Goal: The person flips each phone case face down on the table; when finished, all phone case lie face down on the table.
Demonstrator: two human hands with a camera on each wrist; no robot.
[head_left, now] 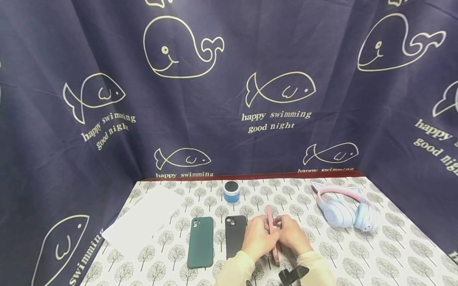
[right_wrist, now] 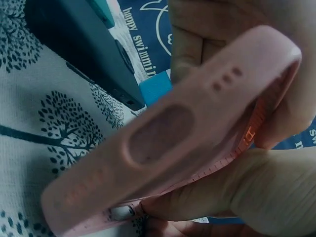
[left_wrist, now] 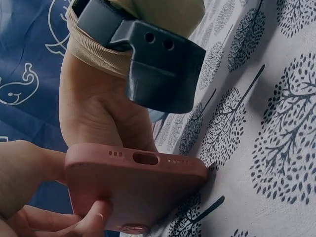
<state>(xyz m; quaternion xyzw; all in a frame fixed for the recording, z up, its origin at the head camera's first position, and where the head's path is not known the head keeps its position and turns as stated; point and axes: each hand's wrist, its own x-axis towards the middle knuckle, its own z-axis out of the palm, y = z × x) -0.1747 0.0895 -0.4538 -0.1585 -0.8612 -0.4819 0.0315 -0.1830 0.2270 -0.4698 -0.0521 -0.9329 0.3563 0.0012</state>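
Observation:
A pink phone case (head_left: 269, 214) stands on its long edge over the patterned cloth, between both hands. My left hand (head_left: 258, 237) grips it from the left, and my right hand (head_left: 291, 235) holds it from the right. In the left wrist view, the end of the pink case (left_wrist: 143, 190) shows its port cutout, with fingertips (left_wrist: 96, 217) against its back. From the right wrist view, the pink case (right_wrist: 217, 86) looks hollow, with orange marks inside and fingers (right_wrist: 197, 202) at its open side. A black phone case (head_left: 234, 236) lies flat just left of my left hand.
Left of the black case lies a dark green phone case (head_left: 200, 243). White sheets (head_left: 144, 218) spread at the far left. A small blue speaker (head_left: 231, 192) stands at the back, and cat-ear headphones (head_left: 341, 214) lie at the right. A dark blue curtain (head_left: 229, 95) hangs behind the table.

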